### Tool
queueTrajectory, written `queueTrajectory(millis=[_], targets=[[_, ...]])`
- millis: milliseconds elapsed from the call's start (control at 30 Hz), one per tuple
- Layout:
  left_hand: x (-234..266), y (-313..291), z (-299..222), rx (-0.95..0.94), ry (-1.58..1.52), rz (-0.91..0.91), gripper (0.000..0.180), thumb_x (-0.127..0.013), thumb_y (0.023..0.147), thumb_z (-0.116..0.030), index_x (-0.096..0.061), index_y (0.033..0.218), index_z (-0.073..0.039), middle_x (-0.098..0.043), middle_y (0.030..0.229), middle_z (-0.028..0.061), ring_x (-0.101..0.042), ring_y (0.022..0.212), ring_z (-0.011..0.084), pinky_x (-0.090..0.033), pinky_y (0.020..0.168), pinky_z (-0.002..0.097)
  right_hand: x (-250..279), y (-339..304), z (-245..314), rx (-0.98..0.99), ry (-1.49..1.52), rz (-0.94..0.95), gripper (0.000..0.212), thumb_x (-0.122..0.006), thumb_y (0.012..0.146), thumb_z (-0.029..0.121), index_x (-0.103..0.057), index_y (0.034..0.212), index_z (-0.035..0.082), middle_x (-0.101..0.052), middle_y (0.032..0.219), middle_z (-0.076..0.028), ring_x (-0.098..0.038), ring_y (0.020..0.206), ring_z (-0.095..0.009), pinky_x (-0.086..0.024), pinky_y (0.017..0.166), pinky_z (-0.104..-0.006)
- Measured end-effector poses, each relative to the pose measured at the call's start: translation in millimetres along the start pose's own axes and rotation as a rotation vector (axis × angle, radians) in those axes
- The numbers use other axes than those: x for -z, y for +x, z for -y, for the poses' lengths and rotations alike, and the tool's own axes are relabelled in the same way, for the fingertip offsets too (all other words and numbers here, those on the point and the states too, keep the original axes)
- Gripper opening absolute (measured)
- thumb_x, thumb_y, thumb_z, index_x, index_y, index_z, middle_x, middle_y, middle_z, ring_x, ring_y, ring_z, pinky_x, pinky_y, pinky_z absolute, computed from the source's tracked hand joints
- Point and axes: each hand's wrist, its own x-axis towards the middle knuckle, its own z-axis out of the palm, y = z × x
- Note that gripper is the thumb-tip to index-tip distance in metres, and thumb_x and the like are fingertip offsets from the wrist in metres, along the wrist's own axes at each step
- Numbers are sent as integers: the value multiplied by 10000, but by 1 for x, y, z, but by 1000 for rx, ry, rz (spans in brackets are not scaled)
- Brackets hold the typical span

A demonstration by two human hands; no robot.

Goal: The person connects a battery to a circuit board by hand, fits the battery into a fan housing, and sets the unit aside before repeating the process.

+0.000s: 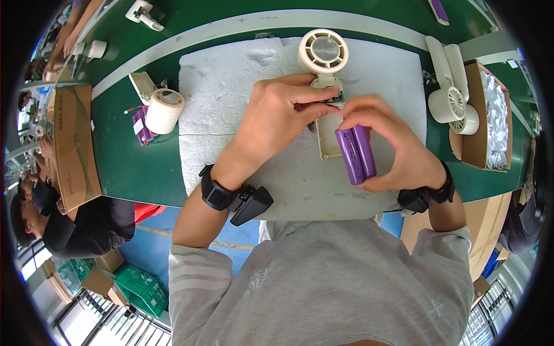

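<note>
A cream handheld fan [309,57] lies on the foam mat with its round head away from me and its handle shell [330,143] opened up. My left hand [277,112] is closed at the top of the handle, thumb and forefinger around a small green circuit board [339,98]. A bit of red wire shows by the thumb tip; what lies between the fingertips is mostly hidden. In my right hand [404,138] is a purple two-cell battery pack [356,154], tilted over the right edge of the handle shell. Its fingertips come close to the wire.
White foam mat [231,75] covers the green bench [118,167]. Left of it stand another opened fan [166,109] and a purple battery pack [140,126]. Several fans [447,104] lie at right beside a cardboard box [470,144] of white pieces. A person [75,225] sits at far left.
</note>
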Motion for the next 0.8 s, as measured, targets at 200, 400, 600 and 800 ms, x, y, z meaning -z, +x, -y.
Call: queueTrajectory(millis=[200, 400, 600, 800], targets=[[5, 1, -1, 42, 82, 78, 341, -763, 743, -55, -730, 1078, -111, -678, 1097, 197, -711, 898, 273, -574, 728, 313, -14, 5, 0, 141, -264, -96, 715, -838, 567, 81, -543, 1217, 44, -567, 1200, -126, -552, 1089, -308, -469, 925, -398], [5, 1, -3, -16, 106, 95, 322, -727, 792, -55, -715, 1110, -104, -689, 1055, 196, -702, 934, 299, -570, 764, 329, -22, 4, -6, 142, -331, -187, 680, -848, 573, 70, -561, 1188, 34, -567, 1206, -134, -566, 1094, -322, -491, 919, -412], [9, 2, 0, 24, 48, 135, 302, -709, 820, -66, -710, 1120, -101, -702, 1020, 181, -704, 932, 290, -561, 782, 320, -25, -2, -6, 108, -361, -242, 644, -839, 568, 32, -582, 1158, 22, -552, 1225, -157, -570, 1099, -324, -509, 915, -413], [11, 4, 3, 70, -43, 182, 279, -690, 845, -69, -708, 1123, -90, -709, 1042, 154, -709, 922, 225, -555, 783, 304, -24, 1, -6, 199, -514, -267, 577, -841, 548, 29, -627, 1083, 5, -544, 1240, -165, -564, 1101, -346, -518, 900, -416]])
